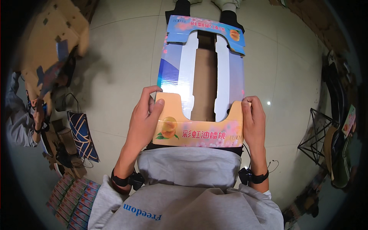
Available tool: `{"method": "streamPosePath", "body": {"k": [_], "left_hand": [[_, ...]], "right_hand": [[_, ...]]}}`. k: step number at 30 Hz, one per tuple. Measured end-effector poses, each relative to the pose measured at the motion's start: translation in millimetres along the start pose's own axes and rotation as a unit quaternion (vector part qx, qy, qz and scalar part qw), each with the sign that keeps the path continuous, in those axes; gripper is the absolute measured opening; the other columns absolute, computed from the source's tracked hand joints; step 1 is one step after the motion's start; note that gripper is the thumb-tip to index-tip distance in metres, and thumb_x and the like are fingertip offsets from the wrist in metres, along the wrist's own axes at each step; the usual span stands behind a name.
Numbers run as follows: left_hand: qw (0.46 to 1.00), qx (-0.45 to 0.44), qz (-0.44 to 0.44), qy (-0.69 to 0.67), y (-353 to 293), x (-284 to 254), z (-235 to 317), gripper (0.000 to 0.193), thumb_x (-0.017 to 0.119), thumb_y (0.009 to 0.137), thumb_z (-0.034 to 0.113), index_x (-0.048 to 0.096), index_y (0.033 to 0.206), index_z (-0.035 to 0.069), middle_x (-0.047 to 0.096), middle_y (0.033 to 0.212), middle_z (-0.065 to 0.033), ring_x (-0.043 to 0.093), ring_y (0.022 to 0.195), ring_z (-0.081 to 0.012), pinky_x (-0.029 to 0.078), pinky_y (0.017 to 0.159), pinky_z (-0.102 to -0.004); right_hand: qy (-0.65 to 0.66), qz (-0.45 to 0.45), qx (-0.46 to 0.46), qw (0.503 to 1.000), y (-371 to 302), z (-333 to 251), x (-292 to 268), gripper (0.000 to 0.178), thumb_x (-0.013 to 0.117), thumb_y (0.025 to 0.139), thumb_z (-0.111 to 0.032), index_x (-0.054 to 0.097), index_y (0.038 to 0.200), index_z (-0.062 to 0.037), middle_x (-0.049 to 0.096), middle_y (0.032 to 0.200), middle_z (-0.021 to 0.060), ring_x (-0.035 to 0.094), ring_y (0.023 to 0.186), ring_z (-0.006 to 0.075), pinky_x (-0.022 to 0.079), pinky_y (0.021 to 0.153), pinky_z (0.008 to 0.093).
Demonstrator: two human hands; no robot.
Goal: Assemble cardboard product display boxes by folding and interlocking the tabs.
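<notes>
A printed cardboard fruit box (173, 76) rests on my lap, its blue end away from me and its orange, peach-printed end close to my body. Two white flaps lie along its sides, with a brown gap between them. My left hand (144, 117) grips the near left corner, thumb on the orange panel and fingers along the outer side. My right hand (253, 119) holds the near right corner, fingers curled over the edge. The undersides of both grips are hidden.
Stacked printed boxes (74, 199) stand at the lower left. Nearby are a blue patterned cushion (83, 136) and flat cardboard (53, 34). Another person's hand (38, 111) shows at far left. A black wire-frame stand (316, 136) is on the tiled floor (122, 57) at right.
</notes>
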State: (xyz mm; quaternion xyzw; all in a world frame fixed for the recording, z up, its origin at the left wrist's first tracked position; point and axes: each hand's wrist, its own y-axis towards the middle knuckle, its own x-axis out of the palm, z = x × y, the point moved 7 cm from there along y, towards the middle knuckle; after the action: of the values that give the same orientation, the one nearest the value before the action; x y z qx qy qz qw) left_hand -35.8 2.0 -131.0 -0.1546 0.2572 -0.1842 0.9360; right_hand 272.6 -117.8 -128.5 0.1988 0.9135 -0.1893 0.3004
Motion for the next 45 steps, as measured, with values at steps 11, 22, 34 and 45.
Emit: {"method": "streamPosePath", "body": {"k": [11, 22, 34, 45], "left_hand": [[0.976, -0.007, 0.003, -0.216, 43, 19, -20, 0.013, 0.067, 0.101, 0.015, 0.059, 0.108, 0.009, 0.037, 0.101, 0.0004, 0.042, 0.092, -0.0101, 0.038, 0.085, -0.0235], [0.962, -0.004, 0.034, -0.272, 49, 20, -23, 0.011, 0.067, 0.102, 0.012, 0.061, 0.111, 0.009, 0.045, 0.098, 0.0022, 0.046, 0.092, -0.0071, 0.041, 0.082, -0.0232], [0.87, -0.133, 0.087, -0.467, 0, 15, -33, 0.015, 0.068, 0.1, 0.002, 0.054, 0.099, 0.006, 0.057, 0.092, -0.0023, 0.058, 0.084, -0.0093, 0.049, 0.073, -0.0257], [0.949, -0.044, 0.044, -0.309, 23, 16, -21, 0.019, 0.061, 0.108, 0.017, 0.056, 0.124, 0.009, 0.044, 0.1, 0.0026, 0.048, 0.099, -0.0062, 0.042, 0.086, -0.0232]], "right_hand": [[0.116, -0.075, -0.004, 0.99, 40, 17, 17, 0.028, 0.054, 0.112, -0.028, 0.052, 0.102, -0.0019, 0.052, 0.086, 0.0078, 0.05, 0.079, 0.0147, 0.047, 0.077, 0.033], [0.203, -0.031, 0.03, 0.978, 65, 39, 32, 0.027, 0.068, 0.105, -0.026, 0.051, 0.101, -0.0058, 0.046, 0.088, -0.0015, 0.044, 0.08, 0.0075, 0.043, 0.073, 0.0258], [0.182, -0.173, 0.133, 0.959, 22, 31, 41, 0.057, 0.062, 0.107, -0.038, 0.048, 0.147, 0.0005, 0.064, 0.131, 0.0139, 0.061, 0.119, 0.0193, 0.047, 0.102, 0.0328], [0.357, -0.168, 0.136, 0.909, 32, 34, 47, 0.073, 0.065, 0.103, -0.028, 0.032, 0.163, -0.0043, 0.051, 0.153, 0.0168, 0.05, 0.141, 0.0257, 0.038, 0.118, 0.0375]]}}
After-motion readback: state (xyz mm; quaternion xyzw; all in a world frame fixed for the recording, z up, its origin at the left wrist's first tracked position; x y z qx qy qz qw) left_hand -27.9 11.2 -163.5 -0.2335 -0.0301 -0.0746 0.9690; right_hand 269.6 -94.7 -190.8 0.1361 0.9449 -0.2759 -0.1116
